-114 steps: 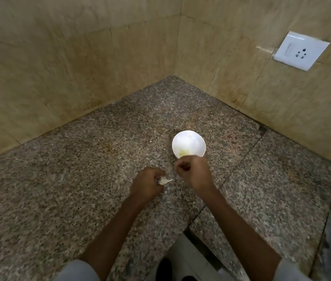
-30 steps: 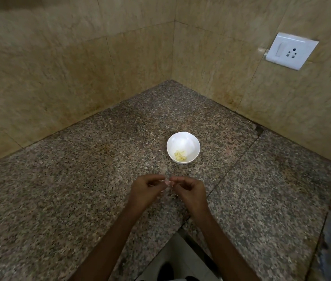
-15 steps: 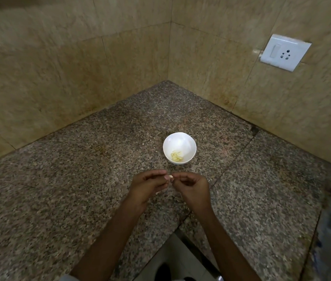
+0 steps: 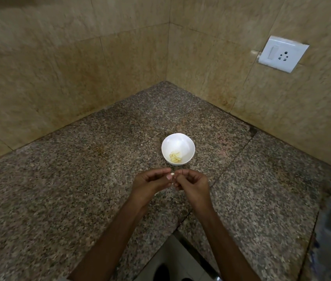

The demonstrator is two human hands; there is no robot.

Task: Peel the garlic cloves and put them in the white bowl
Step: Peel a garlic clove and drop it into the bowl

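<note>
The left grip (image 4: 150, 184) and right grip (image 4: 193, 184) are held over the worktop (image 4: 79, 189), fingers curled, fingertips meeting. Both pinch one small pale clove (image 4: 172, 174) between them; most of it is hidden. The bowl (image 4: 189, 142) stands on the worktop just beyond the grips, not touching them. Its bottom holds peeled cloves (image 4: 175, 157). A socket (image 4: 282, 54) is on the right wall.
</note>
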